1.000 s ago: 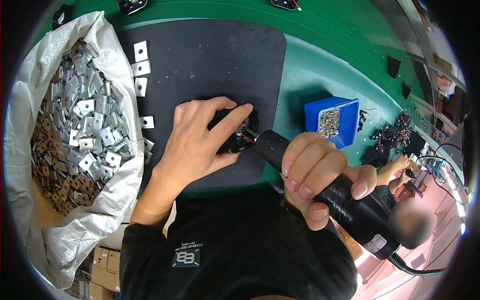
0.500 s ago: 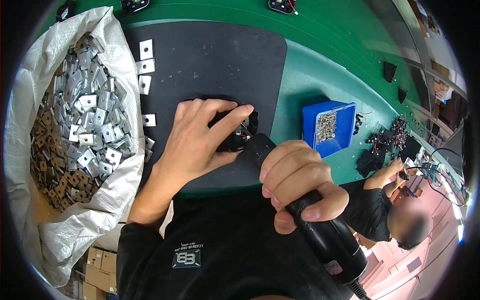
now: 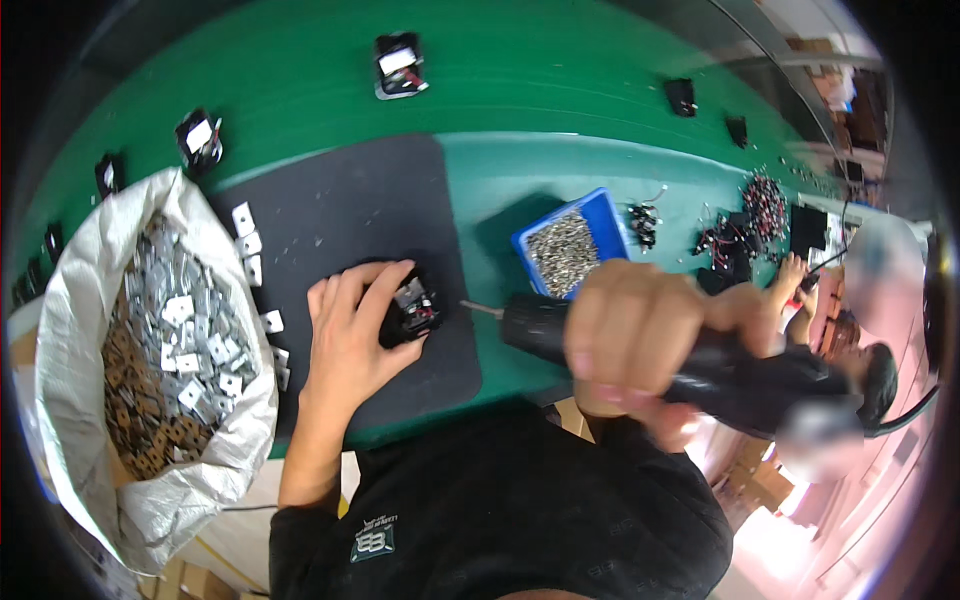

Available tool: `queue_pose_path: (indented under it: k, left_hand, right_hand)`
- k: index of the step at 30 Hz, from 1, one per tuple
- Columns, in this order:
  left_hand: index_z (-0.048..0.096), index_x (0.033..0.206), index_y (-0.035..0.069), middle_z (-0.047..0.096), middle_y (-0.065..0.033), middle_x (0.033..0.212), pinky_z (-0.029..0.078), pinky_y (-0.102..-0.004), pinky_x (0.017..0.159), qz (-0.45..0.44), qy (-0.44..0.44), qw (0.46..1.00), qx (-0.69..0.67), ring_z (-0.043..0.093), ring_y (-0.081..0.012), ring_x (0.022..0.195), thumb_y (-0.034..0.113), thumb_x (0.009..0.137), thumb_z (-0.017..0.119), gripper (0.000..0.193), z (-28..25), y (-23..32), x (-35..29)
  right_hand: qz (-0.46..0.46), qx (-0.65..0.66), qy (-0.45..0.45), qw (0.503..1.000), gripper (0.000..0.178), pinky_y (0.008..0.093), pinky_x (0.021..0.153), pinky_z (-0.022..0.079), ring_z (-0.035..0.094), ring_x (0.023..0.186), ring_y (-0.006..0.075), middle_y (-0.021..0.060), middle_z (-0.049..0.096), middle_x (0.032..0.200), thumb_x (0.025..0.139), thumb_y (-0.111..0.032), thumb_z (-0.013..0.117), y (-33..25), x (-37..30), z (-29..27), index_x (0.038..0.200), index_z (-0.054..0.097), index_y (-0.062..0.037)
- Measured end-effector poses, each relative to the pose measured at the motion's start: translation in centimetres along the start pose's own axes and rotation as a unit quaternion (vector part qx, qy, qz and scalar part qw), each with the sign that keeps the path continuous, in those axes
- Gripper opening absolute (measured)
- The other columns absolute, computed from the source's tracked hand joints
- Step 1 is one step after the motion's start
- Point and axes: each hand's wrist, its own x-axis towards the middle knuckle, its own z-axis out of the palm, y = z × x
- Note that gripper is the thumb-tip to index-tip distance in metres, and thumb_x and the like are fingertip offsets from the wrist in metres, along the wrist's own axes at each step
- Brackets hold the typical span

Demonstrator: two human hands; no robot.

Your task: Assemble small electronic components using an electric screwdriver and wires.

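Observation:
My left hand [image 3: 350, 335] holds a small black plastic housing [image 3: 398, 326] on the dark mat, fingers curled over its far side and thumb along its near side. Metal parts and a bit of red wire show inside the housing. To the right, my right hand [image 3: 635, 340] is wrapped round a black electric screwdriver [image 3: 535, 328], somewhat smeared by motion. The screwdriver lies nearly level, its thin bit [image 3: 484, 310] pointing left toward the housing but apart from it. Beyond it sits a blue bin [image 3: 607, 222] of small screws [image 3: 562, 252].
A white woven sack [image 3: 62, 370] of square metal plates stands at left. Several loose plates [image 3: 250, 243] line the edge of the mat [image 3: 370, 190]. More black housings [image 3: 400, 66] lie on the green belt [image 3: 540, 80]. Wire bundles [image 3: 765, 210] and a co-worker's hands [image 3: 795, 285] are at right.
My right hand has drawn the screwdriver right, off the housing, and tipped it nearer level. My left hand still holds the housing. The whole view has shifted, showing more of the belt.

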Motion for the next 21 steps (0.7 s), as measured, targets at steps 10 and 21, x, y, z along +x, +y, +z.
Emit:
queue_pose_path:
  k: [10,21]
  left_hand:
    - [0.045,0.133,0.003,0.055,-0.0173,0.124,0.037,-0.0440,0.102,0.023,0.064,0.997,0.023,0.052,-0.0356,0.118,0.006,0.064,0.074,0.075,1.5,3.1,6.9]
    - [0.046,0.132,0.001,0.061,-0.0206,0.111,0.047,-0.0439,0.093,0.069,-0.032,0.996,0.049,0.057,-0.0367,0.107,0.024,0.062,0.087,0.085,8.6,-0.5,24.2]
  right_hand:
    - [0.110,0.090,0.147,0.979,0.081,0.0318,0.061,0.051,0.054,0.060,0.0101,-0.0003,0.051,0.076,0.094,-0.035,0.058,-9.4,2.9,-7.2,0.149,0.012,0.0027]
    - [0.294,0.189,0.111,0.930,0.058,0.0292,0.060,0.054,0.063,0.063,0.0157,0.0091,0.060,0.081,0.087,-0.024,0.072,-7.8,1.6,-5.3,0.126,0.039,0.0033]
